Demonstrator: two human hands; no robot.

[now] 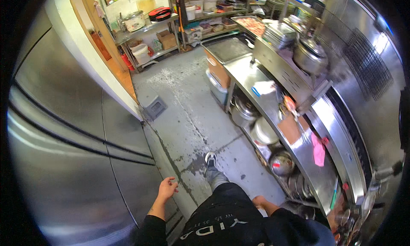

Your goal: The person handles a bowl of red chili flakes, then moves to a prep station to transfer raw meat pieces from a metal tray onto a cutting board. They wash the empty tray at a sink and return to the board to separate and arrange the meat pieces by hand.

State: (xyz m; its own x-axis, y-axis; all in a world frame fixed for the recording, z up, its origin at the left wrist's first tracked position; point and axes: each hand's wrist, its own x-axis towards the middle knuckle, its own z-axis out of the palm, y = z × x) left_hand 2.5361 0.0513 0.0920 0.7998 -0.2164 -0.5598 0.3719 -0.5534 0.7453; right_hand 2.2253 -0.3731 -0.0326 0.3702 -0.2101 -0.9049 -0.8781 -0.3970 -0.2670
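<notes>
My left hand [168, 187] hangs in the air beside a stainless steel refrigerator [77, 124], its fingers loosely curled and apart with nothing in them. At my right side, my right hand [260, 201] shows only in part past the dark apron [221, 214]. Something white shows just below it, and whether the hand holds it cannot be made out. One foot in a dark and white shoe [210, 159] is forward on the grey floor [179, 95]. To the right runs a stainless steel counter [266, 108] with a pink cloth [317, 150] and a green-handled tool [334, 194].
Under the counter stand a lidded pot [244, 111], a white bucket [266, 130] and a metal bowl [282, 163]. A large pot [310, 55] stands above the counter. Ahead are metal shelves [217, 13] and a grey plastic piece [155, 107] on the floor near the doorway.
</notes>
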